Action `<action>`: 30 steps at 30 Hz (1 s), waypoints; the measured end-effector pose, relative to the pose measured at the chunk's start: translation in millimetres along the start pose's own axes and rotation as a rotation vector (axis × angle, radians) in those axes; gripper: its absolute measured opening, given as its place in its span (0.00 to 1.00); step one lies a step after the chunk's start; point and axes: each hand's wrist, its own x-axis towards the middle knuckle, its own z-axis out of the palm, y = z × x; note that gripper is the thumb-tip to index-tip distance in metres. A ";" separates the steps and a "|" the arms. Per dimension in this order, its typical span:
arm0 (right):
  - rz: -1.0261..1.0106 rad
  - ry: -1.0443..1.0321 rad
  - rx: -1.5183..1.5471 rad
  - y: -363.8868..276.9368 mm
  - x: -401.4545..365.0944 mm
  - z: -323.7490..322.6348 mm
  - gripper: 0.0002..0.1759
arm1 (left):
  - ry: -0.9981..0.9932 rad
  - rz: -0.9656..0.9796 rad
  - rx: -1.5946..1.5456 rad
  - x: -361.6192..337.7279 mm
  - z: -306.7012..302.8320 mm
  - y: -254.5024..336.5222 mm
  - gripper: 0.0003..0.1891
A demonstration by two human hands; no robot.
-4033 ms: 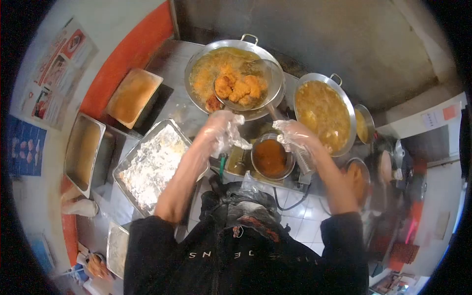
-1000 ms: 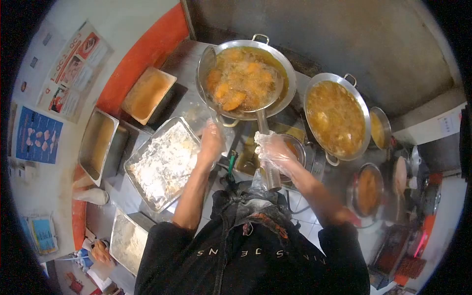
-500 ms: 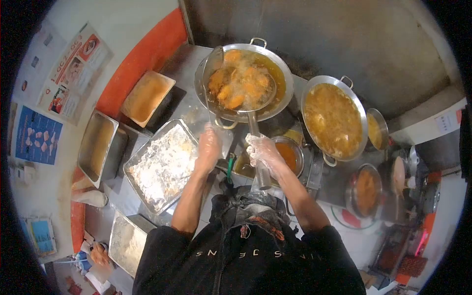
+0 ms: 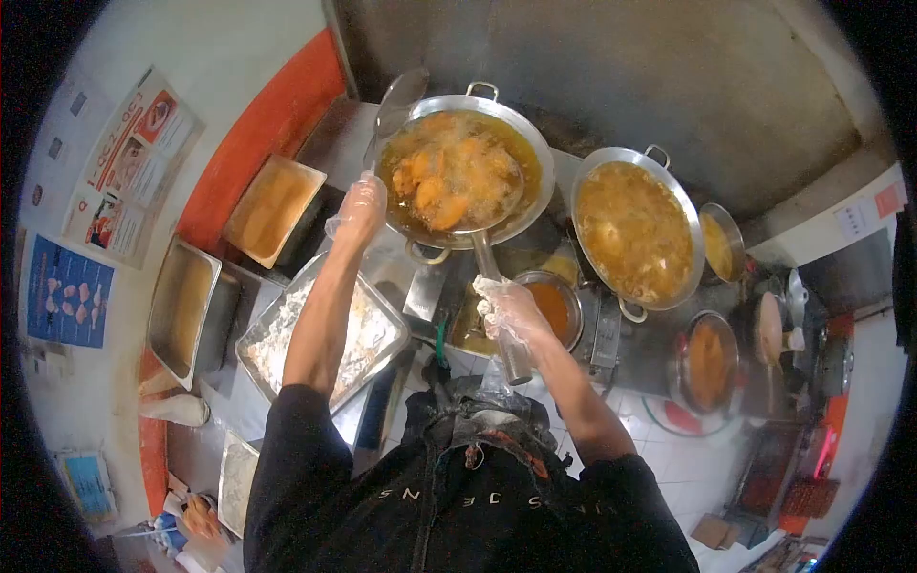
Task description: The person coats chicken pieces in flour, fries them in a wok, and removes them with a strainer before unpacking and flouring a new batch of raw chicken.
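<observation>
Left hand (image 4: 359, 205), in a clear plastic glove, is closed around the handle of a flat metal skimmer (image 4: 399, 100), whose head is raised by the left rim of a large two-handled wok (image 4: 543, 143). Whether the skimmer touches that rim cannot be told. Right hand (image 4: 511, 307), also gloved, with clumps of white coating on its fingers, is wrapped around the thick metal handle of a wide strainer (image 4: 487, 263). The strainer's round end is inside the wok, where golden-brown fried chicken pieces (image 4: 444, 181) sit grouped in bubbling oil.

To the right is a second wok (image 4: 698, 239) of bubbling oil, tilted in this view. Between it and the right hand, a round pot (image 4: 576, 320) contains orange-brown liquid. Below the left hand, and partly hidden by the forearm, a rectangular metal tray (image 4: 406, 336) of white flour (image 4: 368, 334) rests on the metal counter (image 4: 224, 396). Farther left are two deep steel pans, one upper (image 4: 272, 210), one lower (image 4: 181, 306), beside an orange-red wall band (image 4: 253, 134).
</observation>
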 end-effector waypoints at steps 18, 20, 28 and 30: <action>0.024 -0.054 -0.067 11.6 21.9 3.2 0.16 | -0.342 0.236 -0.115 -2.7 7.7 -74.4 0.14; 0.024 -0.078 -0.082 5.6 29.3 5.6 0.14 | -0.319 0.050 -0.009 -12.7 6.2 -73.4 0.14; 0.067 -0.085 -0.130 24.1 31.3 -13.9 0.19 | -0.248 0.093 -0.100 -22.2 -2.5 -71.4 0.15; 0.062 -0.073 -0.168 24.4 21.7 -12.5 0.21 | -0.243 0.077 -0.140 -26.5 -9.6 -66.0 0.13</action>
